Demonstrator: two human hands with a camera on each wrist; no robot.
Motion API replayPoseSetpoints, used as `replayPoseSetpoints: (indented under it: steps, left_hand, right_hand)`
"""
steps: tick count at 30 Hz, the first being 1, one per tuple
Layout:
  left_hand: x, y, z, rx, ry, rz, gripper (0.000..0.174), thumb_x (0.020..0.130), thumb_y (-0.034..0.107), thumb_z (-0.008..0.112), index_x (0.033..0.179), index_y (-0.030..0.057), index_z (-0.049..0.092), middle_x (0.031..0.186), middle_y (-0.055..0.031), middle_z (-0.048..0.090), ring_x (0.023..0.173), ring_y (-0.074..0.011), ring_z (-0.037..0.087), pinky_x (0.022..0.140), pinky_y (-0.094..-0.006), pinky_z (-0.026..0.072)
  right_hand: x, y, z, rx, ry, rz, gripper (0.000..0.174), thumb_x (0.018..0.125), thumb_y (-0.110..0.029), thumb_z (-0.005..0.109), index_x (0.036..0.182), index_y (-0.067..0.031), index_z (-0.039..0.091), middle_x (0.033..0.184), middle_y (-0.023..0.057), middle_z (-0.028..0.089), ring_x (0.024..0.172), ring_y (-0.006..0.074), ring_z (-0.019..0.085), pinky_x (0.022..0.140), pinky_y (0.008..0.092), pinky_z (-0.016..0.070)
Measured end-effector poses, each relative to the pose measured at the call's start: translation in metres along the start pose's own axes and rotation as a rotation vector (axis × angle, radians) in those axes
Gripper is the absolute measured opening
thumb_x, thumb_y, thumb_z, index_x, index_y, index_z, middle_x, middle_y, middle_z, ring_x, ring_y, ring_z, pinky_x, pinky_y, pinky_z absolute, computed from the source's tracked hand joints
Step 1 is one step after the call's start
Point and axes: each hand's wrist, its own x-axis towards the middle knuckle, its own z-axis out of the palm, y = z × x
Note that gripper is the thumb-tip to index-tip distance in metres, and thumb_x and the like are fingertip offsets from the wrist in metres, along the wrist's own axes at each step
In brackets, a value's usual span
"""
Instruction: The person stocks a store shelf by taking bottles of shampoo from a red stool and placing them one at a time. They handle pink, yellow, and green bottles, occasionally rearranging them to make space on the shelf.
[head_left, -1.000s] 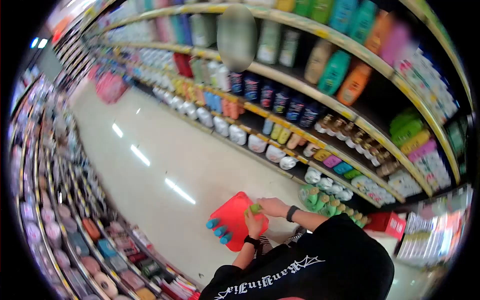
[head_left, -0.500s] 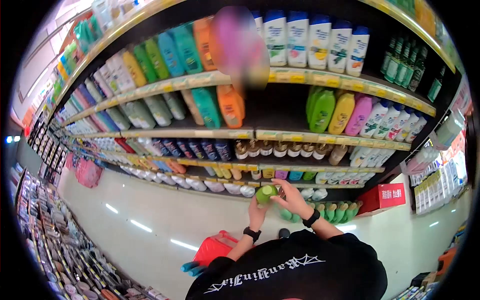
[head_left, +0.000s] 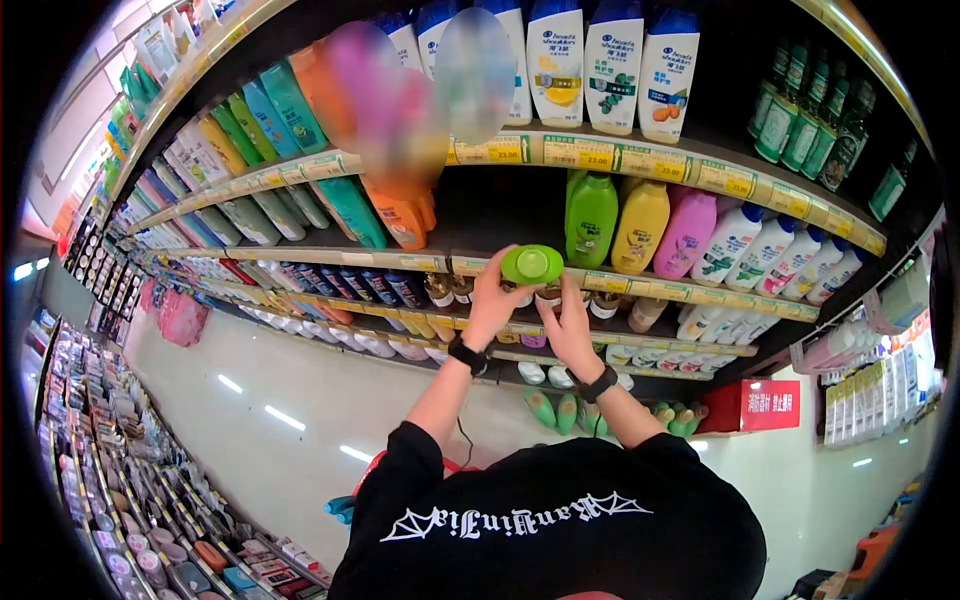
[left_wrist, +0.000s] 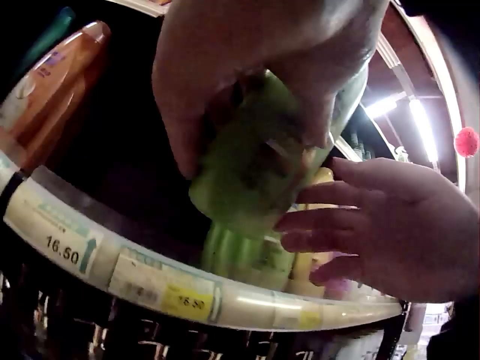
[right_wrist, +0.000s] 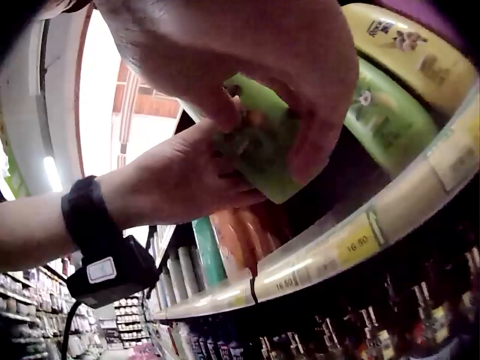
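My left hand (head_left: 488, 305) grips a green shampoo bottle (head_left: 530, 266), its cap toward the head camera. The bottle is at the front of a shelf, between orange bottles (head_left: 398, 215) and a row led by another green bottle (head_left: 592, 222). In the left wrist view, the left fingers and thumb straddle the held bottle (left_wrist: 259, 165). My right hand (head_left: 568, 325) is close beside the bottle, its fingers (left_wrist: 330, 219) extended with tips right at its side. The right hand overlaps part of the bottle in the right wrist view.
Yellow (head_left: 641, 228) and pink (head_left: 688, 236) bottles stand right of the green one. A shelf edge with price tags (left_wrist: 56, 244) runs below the hands. White bottles (head_left: 612, 72) fill the shelf above. A red box (head_left: 765, 405) stands at lower right; blue bottles (head_left: 340, 509) show beside my sleeve.
The green bottle has risen from over the red basket to the shelf front, carried by my hands. My right hand now lies beside it with straighter fingers. The head view has turned toward the shelves.
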Motion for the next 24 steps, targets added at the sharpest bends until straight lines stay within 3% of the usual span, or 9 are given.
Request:
replayPoseSetpoints:
  steps: [4, 7, 8, 9, 13, 18, 21, 22, 24]
  left_hand:
    - [0.052, 0.011, -0.010, -0.101, -0.128, -0.015, 0.062, 0.076, 0.017, 0.082, 0.127, -0.0003, 0.052, 0.120, -0.0119, 0.063, 0.113, -0.0207, 0.060, 0.095, -0.0339, 0.0478]
    - [0.076, 0.005, -0.009, -0.064, -0.168, -0.106, 0.057, 0.080, 0.018, 0.080, 0.127, 0.0007, 0.053, 0.119, -0.0104, 0.063, 0.108, -0.0172, 0.061, 0.091, -0.0318, 0.0492]
    - [0.083, -0.011, -0.008, -0.034, -0.193, -0.121, 0.057, 0.081, 0.019, 0.079, 0.127, 0.0006, 0.052, 0.119, -0.0102, 0.063, 0.107, -0.0170, 0.061, 0.090, -0.0317, 0.0492]
    - [0.090, -0.023, -0.007, -0.004, -0.219, -0.134, 0.057, 0.081, 0.019, 0.079, 0.128, 0.0006, 0.052, 0.119, -0.0101, 0.063, 0.106, -0.0167, 0.061, 0.090, -0.0316, 0.0493]
    - [0.099, -0.029, -0.001, -0.115, -0.287, -0.225, 0.058, 0.082, 0.023, 0.078, 0.129, 0.0004, 0.052, 0.116, -0.0092, 0.065, 0.103, -0.0163, 0.061, 0.089, -0.0307, 0.0486]
    - [0.098, -0.019, 0.007, -0.067, -0.374, -0.149, 0.061, 0.083, 0.027, 0.076, 0.132, 0.0018, 0.050, 0.118, -0.0096, 0.065, 0.107, -0.0171, 0.060, 0.092, -0.0307, 0.0473]
    - [0.087, -0.024, 0.013, -0.045, -0.256, -0.120, 0.067, 0.083, 0.029, 0.077, 0.136, 0.0018, 0.047, 0.119, -0.0100, 0.064, 0.107, -0.0172, 0.060, 0.092, -0.0304, 0.0471]
    - [0.084, -0.031, 0.013, -0.080, -0.290, -0.152, 0.070, 0.086, 0.030, 0.073, 0.141, 0.0024, 0.040, 0.133, -0.0152, 0.055, 0.120, -0.0259, 0.054, 0.101, -0.0376, 0.0418]
    - [0.064, -0.035, 0.014, 0.099, -0.149, -0.010, 0.071, 0.086, 0.029, 0.072, 0.142, 0.0022, 0.038, 0.135, -0.0174, 0.053, 0.125, -0.0289, 0.050, 0.103, -0.0394, 0.0396]
  right_hand:
    - [0.040, 0.005, 0.000, 0.047, -0.033, 0.003, 0.074, 0.095, -0.025, 0.058, 0.152, -0.0006, 0.018, 0.147, 0.0266, 0.034, 0.128, 0.0395, 0.046, 0.097, 0.0411, 0.0453]
    - [0.057, 0.020, 0.005, -0.028, -0.074, 0.028, 0.075, 0.094, -0.025, 0.059, 0.152, 0.0004, 0.017, 0.148, 0.0262, 0.034, 0.129, 0.0388, 0.045, 0.099, 0.0412, 0.0443]
    - [0.056, 0.018, 0.002, 0.035, -0.124, 0.087, 0.077, 0.094, -0.026, 0.060, 0.151, 0.0014, 0.017, 0.148, 0.0259, 0.034, 0.125, 0.0368, 0.049, 0.098, 0.0413, 0.0448]
    - [0.054, 0.050, 0.015, -0.073, -0.052, -0.033, 0.070, 0.093, -0.023, 0.060, 0.149, 0.0011, 0.025, 0.145, 0.0243, 0.038, 0.113, 0.0324, 0.057, 0.091, 0.0400, 0.0477]
    - [0.033, 0.027, -0.003, 0.111, -0.017, -0.031, 0.045, 0.092, -0.009, 0.058, 0.134, -0.0011, 0.045, 0.122, 0.0162, 0.051, 0.090, 0.0232, 0.062, 0.075, 0.0339, 0.0513]
    - [0.026, 0.044, -0.001, 0.103, -0.031, 0.049, 0.045, 0.092, -0.008, 0.058, 0.135, -0.0031, 0.045, 0.122, 0.0154, 0.051, 0.091, 0.0230, 0.061, 0.076, 0.0336, 0.0518]
    - [0.026, 0.044, 0.005, 0.114, 0.026, 0.022, 0.049, 0.093, -0.007, 0.057, 0.139, -0.0028, 0.041, 0.120, 0.0131, 0.054, 0.096, 0.0182, 0.060, 0.075, 0.0315, 0.0493]
    - [0.028, 0.044, 0.007, 0.089, 0.035, -0.003, 0.056, 0.092, -0.007, 0.058, 0.144, -0.0051, 0.036, 0.133, 0.0163, 0.046, 0.099, 0.0233, 0.061, 0.081, 0.0338, 0.0516]
    - [0.030, 0.040, 0.008, 0.086, 0.026, 0.030, 0.063, 0.093, -0.008, 0.058, 0.149, -0.0057, 0.029, 0.143, 0.0182, 0.038, 0.107, 0.0248, 0.059, 0.084, 0.0347, 0.0510]
